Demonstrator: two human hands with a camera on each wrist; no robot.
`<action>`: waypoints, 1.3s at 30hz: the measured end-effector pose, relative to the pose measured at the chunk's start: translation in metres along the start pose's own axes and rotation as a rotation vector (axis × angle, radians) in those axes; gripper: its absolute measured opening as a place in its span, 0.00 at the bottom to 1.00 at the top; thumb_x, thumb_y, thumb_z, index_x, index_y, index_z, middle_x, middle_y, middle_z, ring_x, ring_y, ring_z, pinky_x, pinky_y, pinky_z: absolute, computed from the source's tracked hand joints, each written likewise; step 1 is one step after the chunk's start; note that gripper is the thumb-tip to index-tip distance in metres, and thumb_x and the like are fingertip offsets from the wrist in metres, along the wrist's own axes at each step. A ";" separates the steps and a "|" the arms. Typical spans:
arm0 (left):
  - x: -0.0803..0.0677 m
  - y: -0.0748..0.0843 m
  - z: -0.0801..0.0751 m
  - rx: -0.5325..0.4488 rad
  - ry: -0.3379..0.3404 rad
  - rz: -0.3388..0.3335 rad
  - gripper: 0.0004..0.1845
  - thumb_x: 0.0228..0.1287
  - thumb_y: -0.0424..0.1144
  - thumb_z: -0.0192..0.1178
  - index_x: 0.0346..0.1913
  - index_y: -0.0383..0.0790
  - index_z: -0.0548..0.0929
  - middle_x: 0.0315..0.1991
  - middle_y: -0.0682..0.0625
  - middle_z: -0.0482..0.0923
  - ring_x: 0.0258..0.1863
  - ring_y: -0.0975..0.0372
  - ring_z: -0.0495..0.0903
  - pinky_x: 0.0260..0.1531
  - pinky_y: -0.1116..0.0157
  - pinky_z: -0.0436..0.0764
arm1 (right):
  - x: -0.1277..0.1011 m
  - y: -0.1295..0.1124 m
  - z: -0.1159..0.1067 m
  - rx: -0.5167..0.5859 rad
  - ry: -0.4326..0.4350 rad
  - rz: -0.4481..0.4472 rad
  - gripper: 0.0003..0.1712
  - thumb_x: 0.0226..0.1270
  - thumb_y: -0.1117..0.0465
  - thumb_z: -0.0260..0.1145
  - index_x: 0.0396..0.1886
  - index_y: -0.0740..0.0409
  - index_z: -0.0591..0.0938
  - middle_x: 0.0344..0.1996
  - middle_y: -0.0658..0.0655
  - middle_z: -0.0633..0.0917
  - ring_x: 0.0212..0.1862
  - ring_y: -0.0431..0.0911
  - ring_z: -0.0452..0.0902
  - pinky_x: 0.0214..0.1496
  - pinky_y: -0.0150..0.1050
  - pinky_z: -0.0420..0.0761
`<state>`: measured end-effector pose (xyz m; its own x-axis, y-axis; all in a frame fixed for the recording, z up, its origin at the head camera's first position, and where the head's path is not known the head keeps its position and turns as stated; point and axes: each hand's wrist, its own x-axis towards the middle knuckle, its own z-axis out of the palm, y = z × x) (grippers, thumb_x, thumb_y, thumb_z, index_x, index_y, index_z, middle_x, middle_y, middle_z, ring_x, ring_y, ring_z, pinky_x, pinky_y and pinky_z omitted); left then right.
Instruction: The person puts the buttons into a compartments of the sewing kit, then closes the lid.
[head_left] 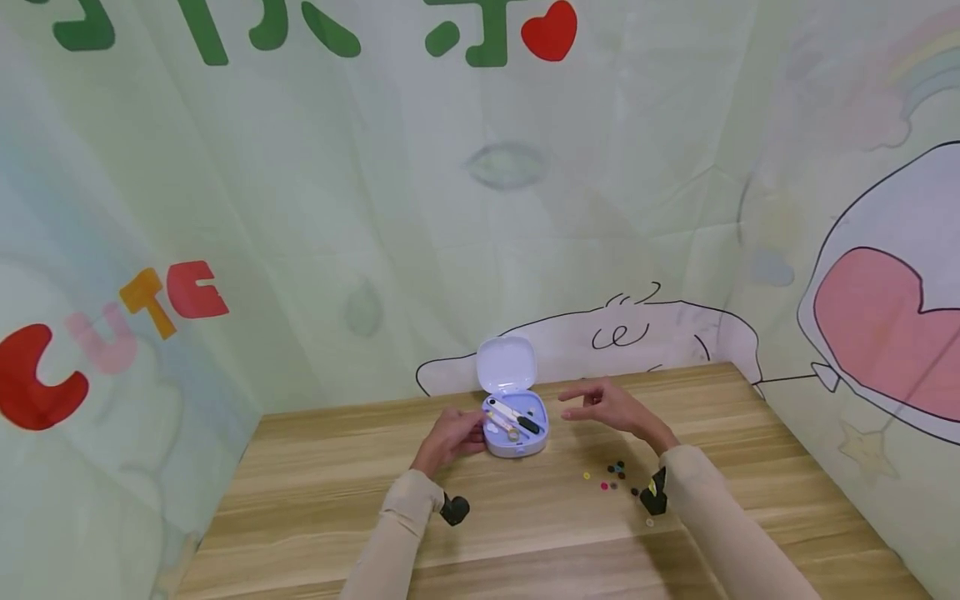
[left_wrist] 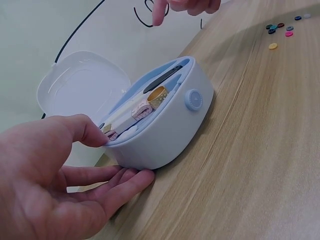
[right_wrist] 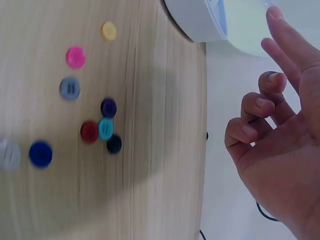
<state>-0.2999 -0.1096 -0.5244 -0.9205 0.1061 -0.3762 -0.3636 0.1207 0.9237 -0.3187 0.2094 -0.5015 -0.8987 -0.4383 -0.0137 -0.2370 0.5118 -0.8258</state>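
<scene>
A pale blue-and-white sewing box (head_left: 517, 448) stands on the table with its lid (head_left: 507, 363) tipped up at the back. My left hand (left_wrist: 55, 170) holds its left side, thumb at the rim and fingers against the lower wall. Inside lie a long white tool with a dark end (head_left: 528, 423), a gold thimble (left_wrist: 157, 96) and a small pink-patterned item (left_wrist: 142, 111) whose kind is unclear. To the right of the box, my right hand (head_left: 611, 404) hovers above the table. Its index finger and thumb are apart, other fingers loosely curled, holding nothing.
Several loose buttons lie on the wooden table (head_left: 315, 483) right of the box, among them a yellow button (right_wrist: 108, 31), a pink button (right_wrist: 75, 57) and a dark blue button (right_wrist: 40, 153). A printed cloth (head_left: 360, 208) hangs behind the table's back edge.
</scene>
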 end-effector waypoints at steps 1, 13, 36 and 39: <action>0.000 0.000 0.000 0.003 -0.001 -0.001 0.15 0.69 0.34 0.58 0.49 0.22 0.81 0.39 0.41 0.82 0.34 0.59 0.81 0.41 0.61 0.90 | -0.002 0.001 -0.001 -0.009 -0.011 -0.011 0.23 0.66 0.50 0.76 0.57 0.55 0.88 0.25 0.51 0.75 0.30 0.46 0.68 0.28 0.34 0.67; 0.004 -0.001 0.002 -0.012 0.002 -0.006 0.13 0.68 0.33 0.58 0.46 0.23 0.82 0.36 0.43 0.81 0.32 0.59 0.80 0.38 0.63 0.90 | -0.020 0.003 -0.003 -0.094 -0.106 -0.114 0.21 0.65 0.52 0.77 0.52 0.60 0.90 0.22 0.51 0.78 0.27 0.43 0.68 0.28 0.30 0.68; 0.003 0.001 0.000 -0.017 -0.015 -0.012 0.14 0.69 0.34 0.59 0.48 0.23 0.81 0.38 0.42 0.82 0.34 0.59 0.81 0.41 0.61 0.90 | -0.043 0.029 0.025 -0.149 -0.216 -0.130 0.07 0.58 0.62 0.81 0.36 0.56 0.94 0.33 0.46 0.91 0.32 0.34 0.84 0.35 0.31 0.86; 0.004 0.000 0.000 -0.016 -0.013 -0.014 0.14 0.69 0.34 0.59 0.48 0.23 0.81 0.38 0.42 0.81 0.34 0.59 0.81 0.42 0.60 0.90 | -0.043 0.031 0.027 -0.153 -0.206 -0.127 0.06 0.58 0.62 0.81 0.36 0.55 0.94 0.33 0.45 0.91 0.32 0.34 0.84 0.34 0.31 0.86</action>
<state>-0.3036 -0.1092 -0.5255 -0.9133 0.1171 -0.3901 -0.3790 0.1067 0.9192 -0.2777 0.2242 -0.5412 -0.7682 -0.6388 -0.0424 -0.4098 0.5416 -0.7340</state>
